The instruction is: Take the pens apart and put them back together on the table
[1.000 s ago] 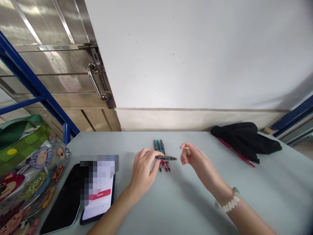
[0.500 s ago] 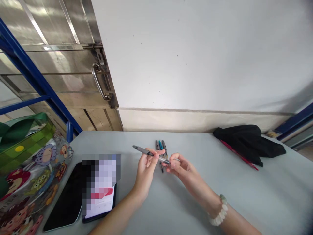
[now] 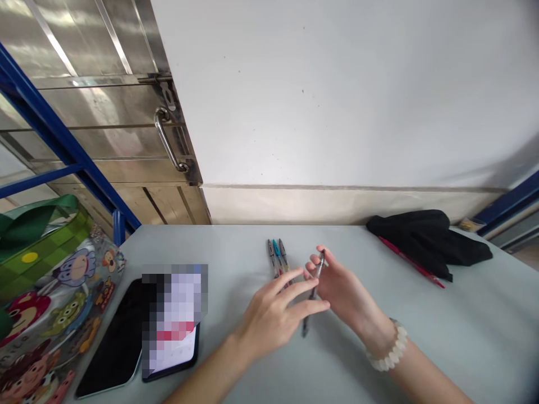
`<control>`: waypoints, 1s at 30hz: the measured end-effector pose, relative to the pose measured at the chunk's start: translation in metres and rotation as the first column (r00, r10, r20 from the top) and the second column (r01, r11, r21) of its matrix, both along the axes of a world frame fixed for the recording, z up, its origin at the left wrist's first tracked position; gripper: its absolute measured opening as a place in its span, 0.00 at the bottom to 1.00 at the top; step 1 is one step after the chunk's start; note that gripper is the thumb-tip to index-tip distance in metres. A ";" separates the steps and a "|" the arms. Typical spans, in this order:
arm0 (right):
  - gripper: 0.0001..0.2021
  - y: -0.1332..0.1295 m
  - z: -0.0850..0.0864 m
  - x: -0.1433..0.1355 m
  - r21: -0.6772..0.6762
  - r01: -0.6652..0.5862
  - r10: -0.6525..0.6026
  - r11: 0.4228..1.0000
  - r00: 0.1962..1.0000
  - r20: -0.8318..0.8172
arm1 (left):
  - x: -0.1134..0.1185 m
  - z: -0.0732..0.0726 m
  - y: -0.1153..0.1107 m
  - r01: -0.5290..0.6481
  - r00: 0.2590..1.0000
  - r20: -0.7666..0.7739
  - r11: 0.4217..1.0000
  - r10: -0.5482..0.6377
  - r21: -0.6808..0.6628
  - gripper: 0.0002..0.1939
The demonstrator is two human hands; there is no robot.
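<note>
A dark, clear-barrelled pen (image 3: 305, 325) stands slanted above the table, its upper end pinched between the thumb and fingers of my right hand (image 3: 341, 286). My left hand (image 3: 273, 314) is beside it with fingers stretched out and spread. Those fingers cross in front of the pen's middle and hide part of it; whether they press on it I cannot tell. Just beyond my left fingers, three more pens lie side by side on the table: a grey one (image 3: 270, 252), a blue-topped one (image 3: 277, 250) and another grey one (image 3: 283, 251). Their lower ends are partly covered by my left hand.
On the left of the grey table (image 3: 236, 241) lie a black tablet-like device (image 3: 112, 342) and a phone (image 3: 179, 350) with a blurred screen. A cartoon-print bag (image 3: 63, 303) fills the left edge. At the back right rests a black cloth item (image 3: 425, 241) with a red strip.
The pen has swung from nearly level to steep and moved right, now in my right hand. My left hand has gone from gripping it to fingers spread.
</note>
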State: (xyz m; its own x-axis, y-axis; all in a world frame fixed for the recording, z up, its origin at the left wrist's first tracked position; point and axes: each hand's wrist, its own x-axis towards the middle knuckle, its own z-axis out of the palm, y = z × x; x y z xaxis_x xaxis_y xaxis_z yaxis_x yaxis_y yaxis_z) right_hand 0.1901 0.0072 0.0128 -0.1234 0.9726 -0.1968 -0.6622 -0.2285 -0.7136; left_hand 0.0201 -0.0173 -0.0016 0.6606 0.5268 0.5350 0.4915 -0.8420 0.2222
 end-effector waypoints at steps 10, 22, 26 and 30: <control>0.06 0.012 0.022 0.046 0.138 0.212 -0.213 0.968 0.977 -0.006 | -0.003 -0.006 0.004 -0.009 0.978 -0.206 0.982 -0.031 -0.188 0.14; 0.05 0.010 0.015 0.037 0.100 0.192 -0.190 0.976 0.981 -0.024 | -0.007 -0.001 0.008 -0.067 0.974 -0.226 0.974 0.017 -0.215 0.13; 0.05 0.009 0.015 0.034 0.085 0.208 -0.204 0.974 0.978 -0.049 | -0.008 -0.003 0.009 -0.074 0.976 -0.217 0.972 0.024 -0.225 0.14; 0.06 0.007 0.016 0.029 0.049 0.173 -0.170 0.984 0.983 -0.071 | -0.008 -0.003 0.008 -0.095 0.985 -0.164 0.962 0.053 -0.256 0.13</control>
State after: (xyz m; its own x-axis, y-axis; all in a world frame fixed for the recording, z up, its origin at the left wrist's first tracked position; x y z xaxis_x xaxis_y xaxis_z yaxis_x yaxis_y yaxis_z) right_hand 0.2196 0.0141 0.0289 0.0350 0.9896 -0.1395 -0.7346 -0.0692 -0.6749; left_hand 0.0124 -0.0090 -0.0042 0.6778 0.6853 0.2662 0.5962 -0.7242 0.3465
